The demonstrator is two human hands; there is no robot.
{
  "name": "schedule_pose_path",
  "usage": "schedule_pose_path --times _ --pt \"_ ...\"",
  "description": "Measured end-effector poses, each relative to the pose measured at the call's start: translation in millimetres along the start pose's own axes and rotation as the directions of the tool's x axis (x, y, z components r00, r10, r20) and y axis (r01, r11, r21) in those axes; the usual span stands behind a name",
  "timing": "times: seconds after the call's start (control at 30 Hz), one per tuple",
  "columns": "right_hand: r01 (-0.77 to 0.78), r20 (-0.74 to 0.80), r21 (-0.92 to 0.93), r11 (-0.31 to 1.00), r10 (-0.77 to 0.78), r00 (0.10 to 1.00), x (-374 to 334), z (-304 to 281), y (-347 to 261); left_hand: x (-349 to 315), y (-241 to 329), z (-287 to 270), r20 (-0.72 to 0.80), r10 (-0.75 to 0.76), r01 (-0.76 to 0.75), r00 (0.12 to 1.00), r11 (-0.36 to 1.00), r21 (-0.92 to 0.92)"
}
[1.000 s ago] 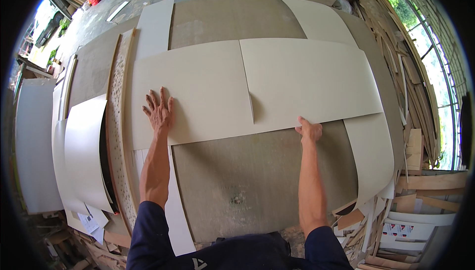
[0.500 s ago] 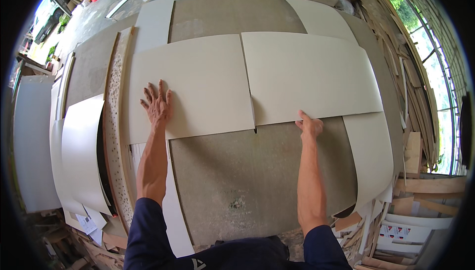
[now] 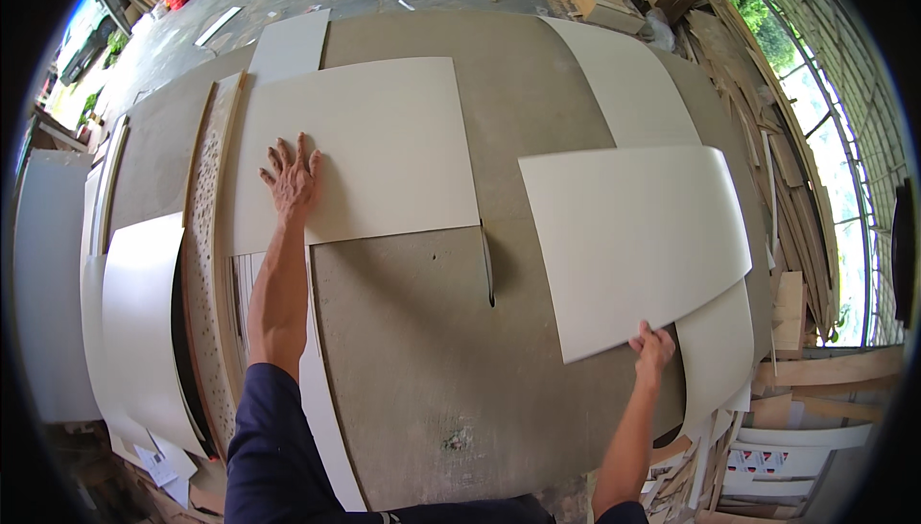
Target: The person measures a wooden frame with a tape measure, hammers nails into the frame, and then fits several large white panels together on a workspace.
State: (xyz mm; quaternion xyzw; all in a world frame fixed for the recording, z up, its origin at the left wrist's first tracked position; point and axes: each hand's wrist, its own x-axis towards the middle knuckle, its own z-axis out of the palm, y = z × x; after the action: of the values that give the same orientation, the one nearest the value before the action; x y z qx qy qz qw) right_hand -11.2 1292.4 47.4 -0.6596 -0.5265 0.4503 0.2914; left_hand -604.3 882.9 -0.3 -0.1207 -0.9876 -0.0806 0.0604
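Separating panels: the two cream sheets that lay edge to edge over the saw slot (image 3: 488,265) half a second ago now sit well apart, with bare brown tabletop showing between them.
Left hand (image 3: 291,176): fingers spread, palm flat on the left panel (image 3: 360,145), near that sheet's lower left part; it presses rather than grips.
Left panel place: left of the saw slot and beyond it, its near right corner just at the slot's far end; it has barely shifted since the earlier views.
Right hand (image 3: 652,344): fingers curled over the near edge of the right panel (image 3: 633,236), pinching it by the lower right corner.
Right panel place: right of the saw slot, swung away and skewed, its near left corner pointing down toward the person; before, it lay square against its neighbour.
Meaning: judged from the gap, the cut through the sheet looks complete and the pieces are being drawn off separately.
Edges: the right panel overhangs another pale sheet (image 3: 718,351) and reaches toward the table (image 3: 413,370) rim, right of the slot.
Open room: bare tabletop lies near the slot's near end and between the panels.
Crowding: stacked offcuts (image 3: 796,236) line the far right; a perforated board (image 3: 203,265) and white sheets (image 3: 144,313) lie far left of the slot.
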Motion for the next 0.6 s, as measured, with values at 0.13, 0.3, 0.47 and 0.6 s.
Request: schedule_pose_path --times 0.13,0.3,0.47,0.6 --pt "-0.081 -0.054 -0.03 0.996 0.079 0.995 -23 -58 34 19 12 6 0.024 -0.009 0.009 1.0 1.0 0.0" --pt "-0.153 -0.086 0.081 0.985 0.16 0.983 -52 -97 74 11 -16 12 -0.292 0.033 -0.147 0.956 0.914 -0.378" --pt "-0.151 -0.097 0.12 0.981 0.163 0.982 -75 -109 85 -102 27 -19 -0.011 -0.802 0.387 0.597 0.3 -0.872" --pt "-0.151 -0.133 0.141 0.978 0.17 0.976 -76 -113 89 -114 56 -42 0.64 -0.611 0.451 0.466 -0.458 -0.766"
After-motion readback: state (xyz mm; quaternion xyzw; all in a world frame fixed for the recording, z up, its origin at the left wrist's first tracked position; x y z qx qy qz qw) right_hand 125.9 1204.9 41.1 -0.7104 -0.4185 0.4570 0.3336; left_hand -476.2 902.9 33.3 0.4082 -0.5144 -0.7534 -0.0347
